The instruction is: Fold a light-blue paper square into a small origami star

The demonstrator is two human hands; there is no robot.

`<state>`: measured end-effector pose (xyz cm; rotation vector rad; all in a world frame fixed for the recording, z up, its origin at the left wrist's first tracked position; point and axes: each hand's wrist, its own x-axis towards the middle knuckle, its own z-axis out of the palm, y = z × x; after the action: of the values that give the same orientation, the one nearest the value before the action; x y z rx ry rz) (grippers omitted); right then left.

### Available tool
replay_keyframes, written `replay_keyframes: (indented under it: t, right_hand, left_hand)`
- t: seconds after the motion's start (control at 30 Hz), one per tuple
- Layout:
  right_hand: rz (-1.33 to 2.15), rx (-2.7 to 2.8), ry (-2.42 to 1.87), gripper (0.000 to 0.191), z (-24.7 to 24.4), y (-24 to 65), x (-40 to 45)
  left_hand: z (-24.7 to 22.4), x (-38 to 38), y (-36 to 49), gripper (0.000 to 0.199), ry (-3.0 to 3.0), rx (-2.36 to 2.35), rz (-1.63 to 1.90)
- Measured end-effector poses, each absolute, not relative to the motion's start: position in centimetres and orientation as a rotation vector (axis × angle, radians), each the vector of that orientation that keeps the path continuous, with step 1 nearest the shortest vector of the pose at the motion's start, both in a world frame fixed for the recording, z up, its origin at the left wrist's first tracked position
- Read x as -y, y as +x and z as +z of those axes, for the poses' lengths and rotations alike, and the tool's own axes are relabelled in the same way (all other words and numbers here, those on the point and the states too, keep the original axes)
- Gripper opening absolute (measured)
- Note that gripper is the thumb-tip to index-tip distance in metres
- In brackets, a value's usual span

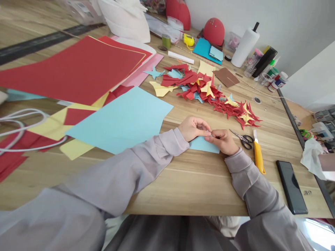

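Note:
A small piece of light blue paper (204,145) is held between my two hands, low over the table. My left hand (194,127) pinches its upper edge with thumb and fingers. My right hand (222,140) grips the same edge from the other side, thumb on top, and the fingertips of both hands nearly meet. Part of the paper is hidden behind the hands. To the left lies a large light blue sheet (123,118). Beyond my hands spreads a pile of folded paper pieces (206,89) in red, yellow and blue.
Right of my right hand lie black-handled scissors (246,141) and a yellow utility knife (258,155). A phone (291,186) rests near the right edge. Large red sheets (78,69) cover the left, with a white cable (23,130). A white bottle (245,47) stands at the back.

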<state>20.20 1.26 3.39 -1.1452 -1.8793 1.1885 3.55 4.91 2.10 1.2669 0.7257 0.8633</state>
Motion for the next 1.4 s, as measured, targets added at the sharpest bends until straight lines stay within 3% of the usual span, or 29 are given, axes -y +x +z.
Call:
replay_keyframes:
  t: [0.4, 0.8, 1.4]
  right_hand:
    - [1.24, 1.71, -1.264, 0.046, 3.21, 20.4, -1.08]
    - [1.249, 1.656, -1.245, 0.039, 3.13, 20.79, -1.14]
    - [1.227, 1.49, -1.293, 0.052, 2.73, 20.98, -1.2]
  left_hand:
    - [2.72, -4.93, 3.44, 0.025, 1.188, -0.795, 1.022]
    - [2.71, -5.06, 3.49, 0.025, 1.12, -0.827, 0.938]
    - [2.49, -4.91, 3.81, 0.033, 0.922, -0.862, 1.081]
